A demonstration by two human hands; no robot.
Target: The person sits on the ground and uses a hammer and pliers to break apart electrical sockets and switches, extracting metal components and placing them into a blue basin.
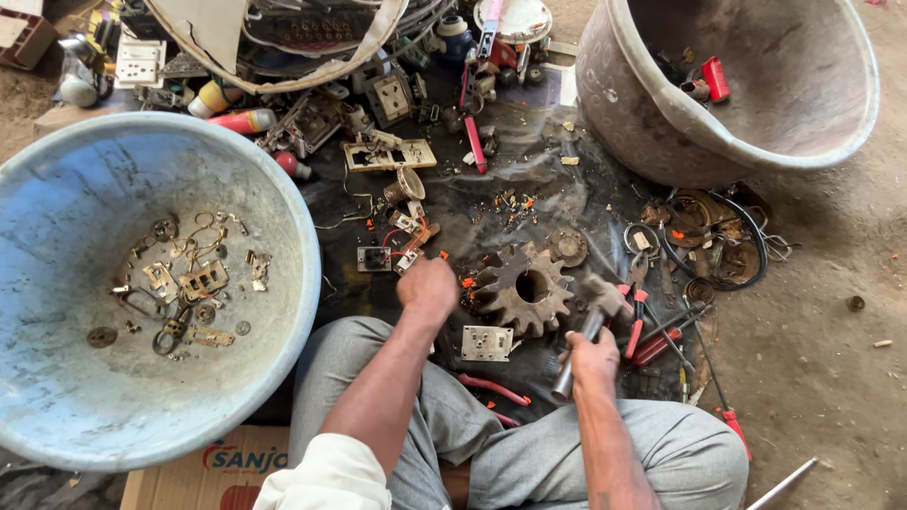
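We hold a hammer (593,326) in our right hand (592,361) just right of the rusty gear wheel (522,288), our left hand (428,288) closed just left of it, the blue basin (57,189) farther left.

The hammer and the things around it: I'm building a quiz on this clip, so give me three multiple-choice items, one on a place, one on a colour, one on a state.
1. Where does the gear lie?
A. between the hands
B. in the blue basin
C. in the grey tub

2. What colour is the basin of small metal parts?
A. red
B. blue
C. green

3. How is the hammer held?
A. lying loose
B. left hand
C. right hand

Answers:
1. A, it lies between the left hand and the right hand.
2. B, its wall is pale blue.
3. C, the right hand grips its handle.
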